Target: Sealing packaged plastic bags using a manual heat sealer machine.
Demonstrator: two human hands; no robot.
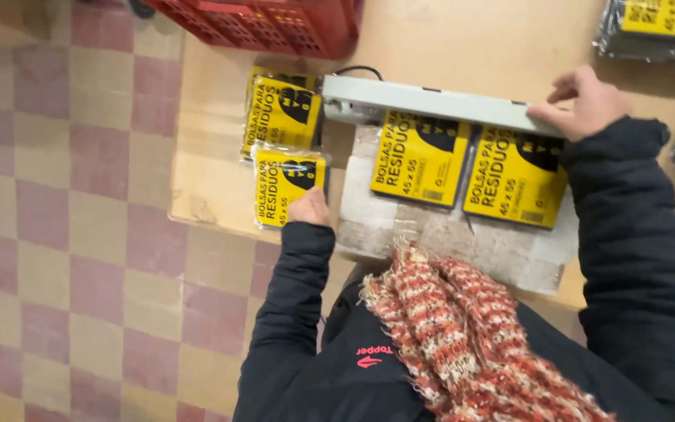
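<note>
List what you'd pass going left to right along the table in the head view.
Checkered floor → left hand on a small yellow packet → two yellow packets under the grey sealer bar → right hand → silvery packs.

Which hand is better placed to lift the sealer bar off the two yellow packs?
Right, probably. The right hand already rests on the grey bar's end, above both packs. The left hand is lower, touching a separate small pack.
</note>
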